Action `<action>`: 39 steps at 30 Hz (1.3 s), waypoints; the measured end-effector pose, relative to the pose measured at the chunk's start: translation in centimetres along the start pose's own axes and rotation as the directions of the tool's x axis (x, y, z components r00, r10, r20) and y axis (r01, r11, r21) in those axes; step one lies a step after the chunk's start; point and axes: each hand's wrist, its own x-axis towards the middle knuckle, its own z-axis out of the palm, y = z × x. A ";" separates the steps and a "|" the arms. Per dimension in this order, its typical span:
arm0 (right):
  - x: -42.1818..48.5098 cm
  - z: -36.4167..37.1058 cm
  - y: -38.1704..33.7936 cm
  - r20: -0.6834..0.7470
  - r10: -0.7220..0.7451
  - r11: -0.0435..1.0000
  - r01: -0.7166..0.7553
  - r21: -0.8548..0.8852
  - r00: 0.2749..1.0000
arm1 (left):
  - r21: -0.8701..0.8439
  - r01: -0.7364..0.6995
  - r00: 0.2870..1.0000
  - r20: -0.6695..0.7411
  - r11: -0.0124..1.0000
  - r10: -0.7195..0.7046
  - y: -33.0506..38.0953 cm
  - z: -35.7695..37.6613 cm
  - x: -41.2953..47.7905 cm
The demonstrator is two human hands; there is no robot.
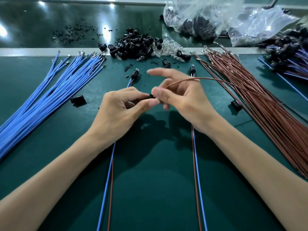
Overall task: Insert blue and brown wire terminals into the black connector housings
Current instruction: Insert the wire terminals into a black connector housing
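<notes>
— Nearest?
— Bare forearms (50, 185) over a dark green bench mat (150, 189); two blue-and-brown wire pairs (111, 180) run up-frame.
— Mid-frame?
— Left hand (120, 110) pinches a small black plastic connector housing (151, 96) at its fingertips. Right hand (181, 99) pinches a thin brown wire (208, 79), end pointing left at it, length arcing right.
— Beyond?
— Heaped black housings (136, 45), upper centre.

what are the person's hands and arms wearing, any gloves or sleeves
Nothing worn shows. The left hand and right hand are bare, with no gloves or rings; nails look short. The left forearm and right forearm are bare too: no sleeves, watch or strap.
</notes>
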 end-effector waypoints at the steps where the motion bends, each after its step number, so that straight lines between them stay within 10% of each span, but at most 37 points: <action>1: 0.1 -0.1 -0.3 -0.041 0.008 0.989 -0.002 0.148 0.999 | -0.012 0.015 1.000 -0.011 1.000 -0.015 0.0 0.1 0.0; 3: 0.3 -0.3 -0.6 -0.141 0.005 0.947 0.041 0.319 0.990 | -0.021 0.036 0.999 -0.022 0.999 -0.037 0.1 0.1 0.0; 9: 0.1 -0.3 0.2 -0.116 -0.021 0.980 -0.002 -0.200 0.993 | 0.017 0.030 0.999 0.039 0.999 -0.031 0.2 0.0 -0.1; 15: 0.5 -0.8 -0.5 -0.198 0.011 0.962 0.044 0.269 0.980 | 0.016 0.059 0.998 0.027 0.998 -0.060 0.1 0.1 -0.1; 21: 0.1 -0.1 0.3 -0.017 0.026 0.984 -0.029 -0.176 1.000 | 0.001 0.061 0.996 0.057 0.998 -0.061 0.3 0.1 -0.1; 26: 0.5 -0.2 -0.4 -0.152 0.081 0.953 -0.031 0.302 0.985 | -0.031 0.123 0.992 0.017 0.992 -0.122 0.1 0.0 0.0; 32: 0.1 0.3 0.1 -0.073 0.094 0.995 -0.092 0.032 0.993 | -0.063 0.124 0.992 0.042 0.990 -0.122 0.2 0.0 -0.1; 39: 0.7 -0.6 -0.8 -0.172 0.168 0.859 -0.059 0.509 0.971 | -0.055 0.147 0.989 0.005 0.988 -0.147 0.1 0.1 0.0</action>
